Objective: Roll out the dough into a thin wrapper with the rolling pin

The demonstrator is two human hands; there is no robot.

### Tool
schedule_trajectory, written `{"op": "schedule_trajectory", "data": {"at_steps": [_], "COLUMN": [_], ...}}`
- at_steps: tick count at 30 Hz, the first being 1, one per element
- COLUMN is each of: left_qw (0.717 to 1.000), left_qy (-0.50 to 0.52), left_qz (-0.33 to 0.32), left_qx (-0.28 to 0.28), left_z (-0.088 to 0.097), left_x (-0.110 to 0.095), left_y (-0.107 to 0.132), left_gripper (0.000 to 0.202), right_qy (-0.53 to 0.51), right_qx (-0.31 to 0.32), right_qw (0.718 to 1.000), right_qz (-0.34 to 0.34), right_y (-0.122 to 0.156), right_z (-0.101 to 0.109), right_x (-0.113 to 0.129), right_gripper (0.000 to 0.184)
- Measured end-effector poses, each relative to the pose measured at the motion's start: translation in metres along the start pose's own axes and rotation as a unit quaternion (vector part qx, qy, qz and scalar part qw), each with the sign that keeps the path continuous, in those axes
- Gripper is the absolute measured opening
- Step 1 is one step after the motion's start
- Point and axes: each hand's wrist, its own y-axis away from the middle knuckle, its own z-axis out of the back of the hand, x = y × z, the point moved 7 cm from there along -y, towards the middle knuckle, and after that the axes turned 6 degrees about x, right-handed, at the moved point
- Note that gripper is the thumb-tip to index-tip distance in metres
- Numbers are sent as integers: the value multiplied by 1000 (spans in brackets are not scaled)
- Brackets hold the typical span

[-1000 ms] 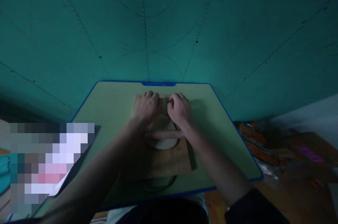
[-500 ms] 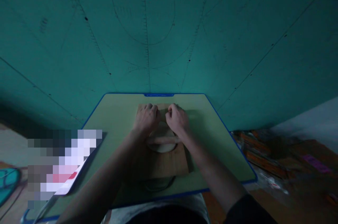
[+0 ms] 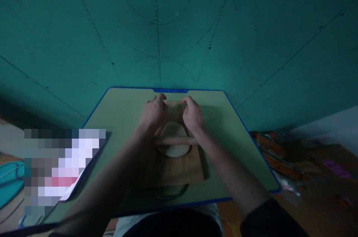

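On a wooden cutting board (image 3: 179, 171) lies a flat oval of pale dough (image 3: 173, 129). A thin wooden rolling pin (image 3: 176, 140) rests crosswise over the dough, apart from both hands. My left hand (image 3: 156, 111) is at the board's far left corner, its fingers curled over the far edge. At the far right corner my right hand (image 3: 193, 113) is closed round the edge in the same way. Both fingertips are partly hidden. My forearms pass on either side of the dough, near the pin's ends.
A pale green table (image 3: 226, 147) with a blue rim carries the board. To the left lies a white and red item (image 3: 68, 188), mostly pixelated. The board's dark handle loop (image 3: 172, 194) points towards me. Beyond is a green marked wall (image 3: 179, 43); cardboard boxes (image 3: 321, 158) stand at right.
Both hands have moved from fists over the board's far part to its far corners, a little further apart. The camera view has shifted, so table and board sit higher in the picture.
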Motion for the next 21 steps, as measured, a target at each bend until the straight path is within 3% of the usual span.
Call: {"op": "schedule_trajectory", "data": {"at_steps": [4,8,15,21], "left_qw": [999,998,998,991], "left_qy": [31,48,14,111], "left_qz": [-15,-44,-60,-60], "left_qx": [29,-9,-24,-40], "left_z": [-8,-6,-1,3], "left_x": [4,2,-7,-5], "left_y": [-16,-13,14,39], "left_gripper": [38,37,34,45], "right_qy": [-7,-30,-71,-119], "right_qx": [15,8,-33,-68], "right_qw": [1000,999,993,987], "right_qz": [11,32,88,86], "right_y": [-18,-22,4,29], "right_z": [-7,-12,-7,8], "right_x": [-7,-10,3,9], "right_gripper": [42,38,33,35]}}
